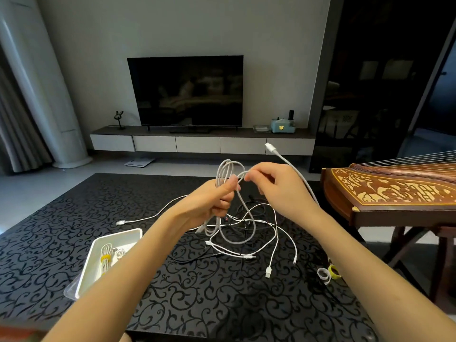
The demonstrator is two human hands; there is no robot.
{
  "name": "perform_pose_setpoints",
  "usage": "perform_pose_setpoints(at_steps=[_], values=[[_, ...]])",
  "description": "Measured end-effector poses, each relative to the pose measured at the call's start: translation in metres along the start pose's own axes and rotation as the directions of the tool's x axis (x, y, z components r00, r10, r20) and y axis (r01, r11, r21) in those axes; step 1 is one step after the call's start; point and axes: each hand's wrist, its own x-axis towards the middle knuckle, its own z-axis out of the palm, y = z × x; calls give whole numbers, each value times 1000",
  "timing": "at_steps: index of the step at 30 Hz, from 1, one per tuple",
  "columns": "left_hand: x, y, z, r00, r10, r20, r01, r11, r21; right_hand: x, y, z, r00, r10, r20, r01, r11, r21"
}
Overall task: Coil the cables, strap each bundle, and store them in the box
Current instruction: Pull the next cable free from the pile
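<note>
While the left hand (217,198) grips the white coil (228,170) tight, up and to the right of the box (118,233), the right hand (276,186) pinches the next bit of the same cable, a little farther right of the box. The loops stand tall, up and down, and poke out above the left fist. The loose tail (291,166) runs up past the right hand to a plug (270,148). The right hand is nearer the tail, so I think it must bring the tail back toward the left hand to make one more loop. In the box lies a bundle (104,266) with a yellow strap, and one more white bundle beside it, partly hidden by the arm. More loose cables (246,228) lie in a tangle on the worktop (222,292), right of the box. Spare straps (328,274) sit farther right still.
</note>
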Motion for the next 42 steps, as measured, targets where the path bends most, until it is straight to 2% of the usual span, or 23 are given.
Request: perform_pose_setpoints(at_steps=[2,7,10,12,15,18,21,23,25,27,29,32,34,37,39,41,42], values=[[1,-2,5,999,14,43,-11,998,-59,3,-2,0,999,33,-9,-33,999,37],[2,-5,21,995,55,79,-58,998,36,4,-3,8,999,41,-29,-42,997,-57],[1,-2,27,994,12,107,-7,999,-51,4,-2,10,996,35,-88,-46,991,-124],[1,-2,28,997,4,77,-2,999,-33,2,-3,11,995,63,-81,-72,991,-110],[-1,-5,24,999,31,-35,-31,999,-8,-3,-7,7,989,142,34,-143,988,50],[-6,-9,17,991,56,-119,-70,990,-120,-7,1,-8,964,198,181,-230,956,184],[-9,-12,9,974,94,-208,-119,987,-111,-18,11,-16,901,183,392,-234,969,85],[-11,-13,6,974,67,-216,-118,966,-229,-30,18,-16,868,178,464,-157,984,-85],[-14,-12,2,981,9,-194,-81,928,-364,-41,27,-17,896,153,417,-25,955,-296],[-15,-12,-5,971,-61,-231,-46,901,-431,-50,33,-21,947,111,302,7,931,-366],[-13,-16,-10,955,-100,-279,-40,888,-457,-56,36,-20,967,119,226,-68,972,-224],[-11,-21,-6,945,-118,-306,-36,890,-454,-66,30,0,946,125,299,-137,990,19],[-8,-21,2,946,-122,-302,-29,892,-451,-70,22,16,934,92,345,-141,983,119],[-8,-22,10,952,-117,-283,-13,908,-418,-66,18,32,946,107,305,-182,956,230],[-10,-23,11,959,-130,-250,15,909,-416,-61,18,39,972,142,189,-177,967,184],[-13,-23,9,972,-143,-189,43,891,-452,-57,23,41,986,159,42,-158,987,-22],[-14,-23,8,977,-143,-159,54,883,-466,-55,24,40,985,169,16,-165,974,-158]])
